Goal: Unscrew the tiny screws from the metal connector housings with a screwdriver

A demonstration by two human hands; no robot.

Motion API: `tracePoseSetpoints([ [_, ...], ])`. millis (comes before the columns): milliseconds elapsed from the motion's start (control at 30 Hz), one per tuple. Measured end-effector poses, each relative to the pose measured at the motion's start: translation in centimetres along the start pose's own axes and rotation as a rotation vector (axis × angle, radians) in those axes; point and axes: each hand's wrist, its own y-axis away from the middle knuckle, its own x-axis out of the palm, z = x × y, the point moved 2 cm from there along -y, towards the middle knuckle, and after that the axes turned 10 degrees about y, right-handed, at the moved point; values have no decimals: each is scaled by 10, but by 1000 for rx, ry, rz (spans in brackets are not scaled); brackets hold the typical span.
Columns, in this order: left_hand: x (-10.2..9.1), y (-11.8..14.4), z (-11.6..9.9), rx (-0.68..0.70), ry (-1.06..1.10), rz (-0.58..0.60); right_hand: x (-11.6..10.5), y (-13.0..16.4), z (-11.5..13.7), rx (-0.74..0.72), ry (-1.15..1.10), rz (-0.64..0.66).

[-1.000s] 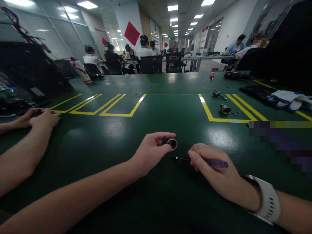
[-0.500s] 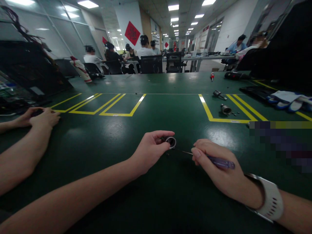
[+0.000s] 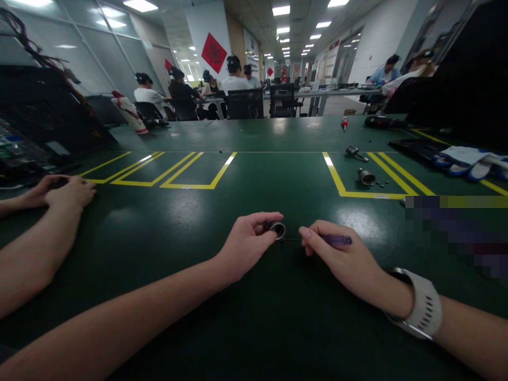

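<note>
My left hand (image 3: 250, 241) pinches a small dark metal ring-shaped part (image 3: 279, 229) between thumb and fingers, its round opening facing right. In my right hand (image 3: 333, 251) is a screwdriver (image 3: 337, 240) with a translucent purple handle, held like a pen. Its thin shaft points left, and the tip is at a tiny dark piece (image 3: 282, 241) just below the ring's rim. Whether the tip touches that piece I cannot tell. The palm side of my left fingers is partly hidden behind the part.
Inside yellow tape at right lie a metal cup-shaped part (image 3: 365, 177), several tiny dark pieces (image 3: 381, 184) and another metal part (image 3: 356, 153). Behind them is a red screwdriver (image 3: 345, 124). White-blue gloves (image 3: 472, 161) rest far right. Another person's hands (image 3: 71, 191) work at left.
My right hand has moved left with the screwdriver, bringing its tip up to the ring-shaped part. The screwdriver now lies more level. My left hand has stayed nearly still.
</note>
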Motion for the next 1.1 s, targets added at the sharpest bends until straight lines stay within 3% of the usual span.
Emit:
tracePoseSetpoints([
  [233,0,-1,4,11,7,32,-14,-9,6,94,127,60],
  [367,0,-2,7,38,9,35,-12,-4,4,61,125,-4],
  [667,3,0,1,14,48,-25,3,16,2,-438,250,-94],
  [800,2,1,-1,8,54,-52,5,20,5,-568,317,-77],
  [967,2,2,-2,-4,64,-58,3,29,9,-759,335,-178],
  [1100,5,5,-2,-8,65,-36,5,30,11,-797,349,-198],
])
